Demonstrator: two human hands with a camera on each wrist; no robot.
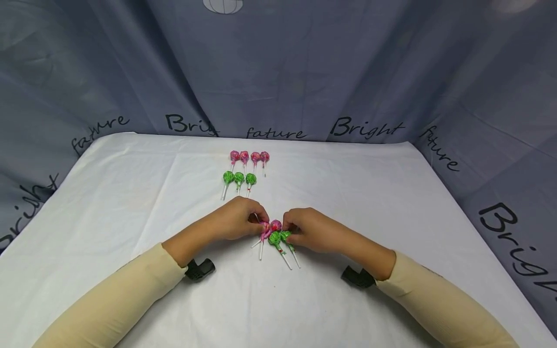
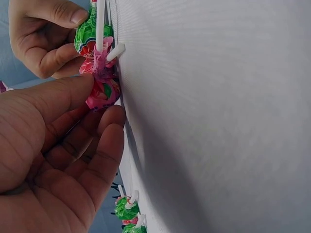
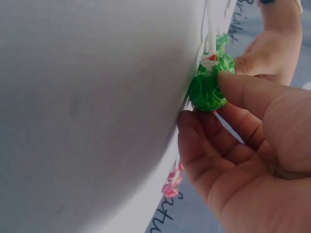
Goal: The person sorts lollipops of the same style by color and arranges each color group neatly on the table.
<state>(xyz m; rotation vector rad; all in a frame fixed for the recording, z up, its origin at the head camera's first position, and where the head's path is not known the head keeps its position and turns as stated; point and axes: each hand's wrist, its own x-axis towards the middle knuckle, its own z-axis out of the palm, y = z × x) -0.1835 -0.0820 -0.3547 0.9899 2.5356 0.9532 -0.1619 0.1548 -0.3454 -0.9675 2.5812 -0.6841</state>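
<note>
Near the middle of the white table, two pink-wrapped lollipops lie close against two green-wrapped lollipops (image 1: 274,238), sticks toward the front. My left hand (image 1: 237,218) pinches the leftmost pink lollipop (image 2: 103,97) at its head, thumb on the wrapper and fingertips on the far side. The other pink lollipop (image 1: 276,225) sits between the hands. From the right, my right hand (image 1: 316,230) holds the head of the rightmost green lollipop (image 3: 206,92) between thumb and fingers. Fingers partly cover both held heads in the head view.
Farther back on the white cloth-covered table (image 1: 370,183), several pink lollipops (image 1: 244,156) lie in a row. Three green lollipops (image 1: 239,178) form a row in front of them, near the left hand. A grey printed curtain (image 1: 278,72) stands behind the table.
</note>
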